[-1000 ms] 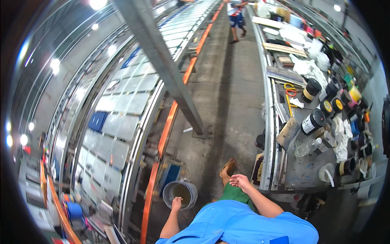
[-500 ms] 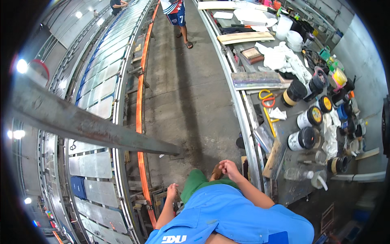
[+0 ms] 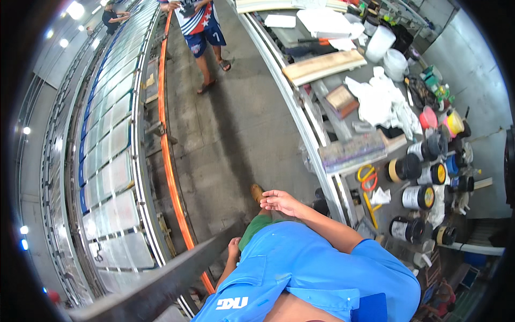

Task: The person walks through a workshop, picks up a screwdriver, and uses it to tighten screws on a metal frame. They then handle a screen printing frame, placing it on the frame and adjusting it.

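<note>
Grey steel crosses close by my left grip (image 3: 234, 248): a post (image 3: 177, 271) slants in from the lower left, and from here I cannot tell whether the two touch. The fingers look loosely curled, but too little shows to say whether they close on anything. My right grip (image 3: 280, 202) is empty, fingers apart and slightly bent. The nearest loose things on that side lie untouched on the bench (image 3: 294, 110): scissors (image 3: 369, 182) near its edge, jars (image 3: 413, 229) with black lids beyond.

The step in hand looks to me like walking the aisle, with one foot (image 3: 257, 194) showing past the right fingertips. To do it well, I would keep the left elbow tucked so the knuckles clear the post, and the right forearm inside the line of the bench.

The right arm leaves the blue shirt (image 3: 316, 247) bent, its forearm angled across to the left in front of the body; the left arm sits lower, its wrist beside the green shorts (image 3: 252, 232).

Farther out, an orange rail (image 3: 168, 140) and grey panels (image 3: 113, 213) run along the left, a plank (image 3: 324, 68) and white cloth (image 3: 378, 99) lie up the bench, and a co-worker (image 3: 203, 28) stands ahead; I would leave that person room.
</note>
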